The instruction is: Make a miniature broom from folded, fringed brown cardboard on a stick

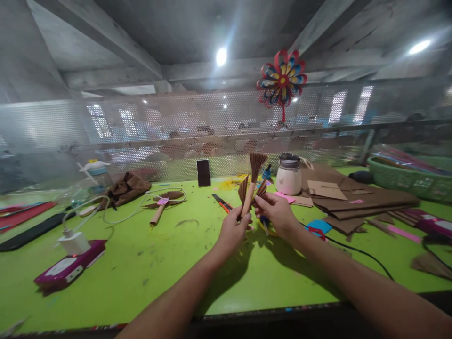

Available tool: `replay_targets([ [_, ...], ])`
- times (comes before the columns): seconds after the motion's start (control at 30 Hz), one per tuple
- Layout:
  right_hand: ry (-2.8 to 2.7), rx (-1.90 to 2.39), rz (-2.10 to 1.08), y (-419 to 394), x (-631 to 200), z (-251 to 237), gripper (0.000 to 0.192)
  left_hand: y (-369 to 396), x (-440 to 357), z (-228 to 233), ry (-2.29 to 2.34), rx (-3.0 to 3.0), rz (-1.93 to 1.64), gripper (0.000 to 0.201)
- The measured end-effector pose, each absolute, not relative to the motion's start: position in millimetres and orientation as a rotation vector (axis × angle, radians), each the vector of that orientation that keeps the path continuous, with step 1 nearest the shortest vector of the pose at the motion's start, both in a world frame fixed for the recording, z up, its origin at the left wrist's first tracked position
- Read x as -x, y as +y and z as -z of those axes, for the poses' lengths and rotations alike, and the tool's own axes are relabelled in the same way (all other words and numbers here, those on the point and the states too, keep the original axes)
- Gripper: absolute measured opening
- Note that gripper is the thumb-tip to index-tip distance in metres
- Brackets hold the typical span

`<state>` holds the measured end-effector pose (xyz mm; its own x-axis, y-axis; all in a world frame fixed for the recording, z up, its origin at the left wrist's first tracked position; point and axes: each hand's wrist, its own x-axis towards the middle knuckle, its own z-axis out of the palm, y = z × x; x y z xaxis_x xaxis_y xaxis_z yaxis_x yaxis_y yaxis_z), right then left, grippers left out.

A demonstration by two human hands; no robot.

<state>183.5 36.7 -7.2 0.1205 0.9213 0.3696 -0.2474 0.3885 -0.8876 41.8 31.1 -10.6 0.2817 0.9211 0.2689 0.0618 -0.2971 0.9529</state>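
Observation:
Over the middle of the green table I hold a brown paper tube (pixel 248 197) upright, with pleated brown paper fans around it. One pleated fan (pixel 257 165) spreads at its top, and smaller folded ones stick out at the sides. My left hand (pixel 233 230) is closed round the tube's lower end. My right hand (pixel 275 211) pinches the right-hand pleated fan (pixel 261 189) between thumb and fingers. Just behind my left hand lies a red and black cutter knife (pixel 222 203). Something blue and yellow under my right hand is mostly hidden.
At left a similar paper piece (pixel 160 209) lies near a white cable and a purple power strip (pixel 70 266). A phone (pixel 204 173) stands at the back. Right are a white jar (pixel 288 176), brown paper sheets (pixel 374 200) and a green basket (pixel 409 176). A colourful pinwheel (pixel 282 80) rises behind.

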Motion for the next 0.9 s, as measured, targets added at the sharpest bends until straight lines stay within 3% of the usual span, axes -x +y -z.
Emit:
replay_targets([
  [0.9,-1.003,0.743,-1.069,38.5,-176.7,9.9,0.037,26.3,-42.9,5.8,0.890,-1.404,-1.183,0.027],
])
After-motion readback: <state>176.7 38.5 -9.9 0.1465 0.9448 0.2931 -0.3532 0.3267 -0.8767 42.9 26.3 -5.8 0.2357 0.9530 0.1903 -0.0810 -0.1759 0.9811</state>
